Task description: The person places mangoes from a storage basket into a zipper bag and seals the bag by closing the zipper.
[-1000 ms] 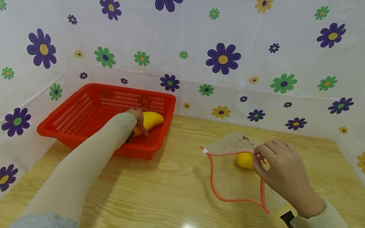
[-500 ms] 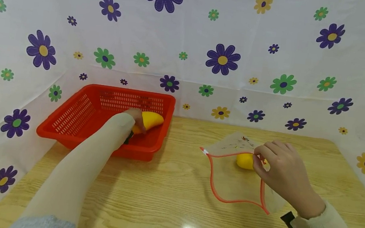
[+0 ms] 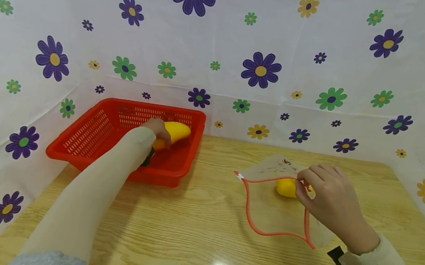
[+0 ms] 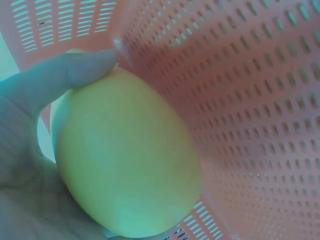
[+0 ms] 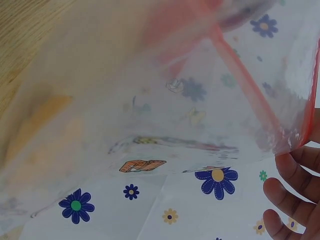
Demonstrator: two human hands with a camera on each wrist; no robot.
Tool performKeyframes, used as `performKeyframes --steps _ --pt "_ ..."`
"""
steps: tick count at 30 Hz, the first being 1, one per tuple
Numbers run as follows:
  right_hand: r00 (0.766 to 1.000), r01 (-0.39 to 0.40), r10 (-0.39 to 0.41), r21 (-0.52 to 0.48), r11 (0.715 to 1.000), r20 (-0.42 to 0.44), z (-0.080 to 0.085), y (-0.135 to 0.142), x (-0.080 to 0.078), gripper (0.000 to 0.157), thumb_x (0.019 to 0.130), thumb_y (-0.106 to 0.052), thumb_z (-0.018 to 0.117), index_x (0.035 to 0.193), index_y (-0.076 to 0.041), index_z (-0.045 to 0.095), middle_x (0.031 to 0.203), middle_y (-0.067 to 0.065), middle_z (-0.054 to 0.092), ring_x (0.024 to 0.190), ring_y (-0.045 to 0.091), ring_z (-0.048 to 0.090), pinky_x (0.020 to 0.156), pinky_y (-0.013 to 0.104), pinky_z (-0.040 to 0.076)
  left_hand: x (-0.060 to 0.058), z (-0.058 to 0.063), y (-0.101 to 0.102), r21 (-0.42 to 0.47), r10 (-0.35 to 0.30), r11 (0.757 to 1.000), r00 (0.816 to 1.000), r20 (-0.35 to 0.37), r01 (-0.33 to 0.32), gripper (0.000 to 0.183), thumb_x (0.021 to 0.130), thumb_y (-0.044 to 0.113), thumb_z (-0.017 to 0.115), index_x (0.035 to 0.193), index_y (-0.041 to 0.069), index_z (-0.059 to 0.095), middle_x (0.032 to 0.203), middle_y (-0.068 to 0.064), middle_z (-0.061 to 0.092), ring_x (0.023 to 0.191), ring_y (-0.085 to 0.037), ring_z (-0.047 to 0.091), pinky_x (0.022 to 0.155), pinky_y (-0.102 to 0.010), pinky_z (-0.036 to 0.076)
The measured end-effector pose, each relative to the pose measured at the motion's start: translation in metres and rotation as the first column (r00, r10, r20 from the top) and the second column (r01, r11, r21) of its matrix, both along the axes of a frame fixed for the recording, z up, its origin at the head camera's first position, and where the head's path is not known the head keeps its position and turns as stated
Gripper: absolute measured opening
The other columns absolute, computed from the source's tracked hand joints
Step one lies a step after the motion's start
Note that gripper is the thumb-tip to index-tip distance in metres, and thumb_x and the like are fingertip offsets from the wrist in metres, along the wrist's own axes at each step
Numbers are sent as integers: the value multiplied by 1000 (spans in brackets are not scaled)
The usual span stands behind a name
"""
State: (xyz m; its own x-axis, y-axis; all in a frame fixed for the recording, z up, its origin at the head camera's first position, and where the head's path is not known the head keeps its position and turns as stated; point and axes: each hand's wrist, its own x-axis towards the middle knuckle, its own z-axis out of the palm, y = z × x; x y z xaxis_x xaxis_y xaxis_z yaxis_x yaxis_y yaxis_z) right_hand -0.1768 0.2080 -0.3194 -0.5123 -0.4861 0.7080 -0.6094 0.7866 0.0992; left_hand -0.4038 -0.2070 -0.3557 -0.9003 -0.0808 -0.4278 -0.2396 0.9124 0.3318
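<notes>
A smooth yellow mango is inside the red basket, toward its right side. My left hand grips it from the left, and in the left wrist view the thumb lies over the top of the mango's rounded body. At the right, my right hand pinches the edge of a clear zip bag with red edging and a white slider, its mouth spread wide. A second yellow fruit lies in the bag, partly hidden by my right fingers.
The perforated basket stands at the back left of the wooden table. White cloth with printed flowers hangs behind and at both sides. A black strap end juts from my right wrist.
My left hand and the mango have risen slightly within the basket. The right hand and the bag keep their place, and the view has shifted a little.
</notes>
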Motion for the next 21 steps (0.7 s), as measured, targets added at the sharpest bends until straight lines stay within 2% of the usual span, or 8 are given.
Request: performKeyframes --steps 6,13,21 --pt "1000 -1 1 -4 1000 -4 0 0 0 8 68 -8 67 74 -7 62 67 3 62 65 17 51 58 33 39 6 15 0 12 13 1000 1000 -28 -13 70 67 26 80 123 7 43 116 -12 52 102 -30 50 97 -47 46" --pt "1000 -5 4 -10 1000 -12 0 0 1 6 69 -8 66 73 -7 62 66 3 61 64 17 51 57 32 38 16 33 -2 -15 -12 1000 997 -82 11 70 68 26 80 122 4 41 114 -14 51 101 -31 50 95 -47 47" --pt "1000 1 -1 -7 1000 -14 0 0 2 6 69 -8 66 73 -8 62 66 3 61 63 16 51 56 31 37 1 36 -18 10 0 1000 997 -75 1 84 57 31 86 122 7 37 113 -14 51 99 -32 51 90 -49 50"
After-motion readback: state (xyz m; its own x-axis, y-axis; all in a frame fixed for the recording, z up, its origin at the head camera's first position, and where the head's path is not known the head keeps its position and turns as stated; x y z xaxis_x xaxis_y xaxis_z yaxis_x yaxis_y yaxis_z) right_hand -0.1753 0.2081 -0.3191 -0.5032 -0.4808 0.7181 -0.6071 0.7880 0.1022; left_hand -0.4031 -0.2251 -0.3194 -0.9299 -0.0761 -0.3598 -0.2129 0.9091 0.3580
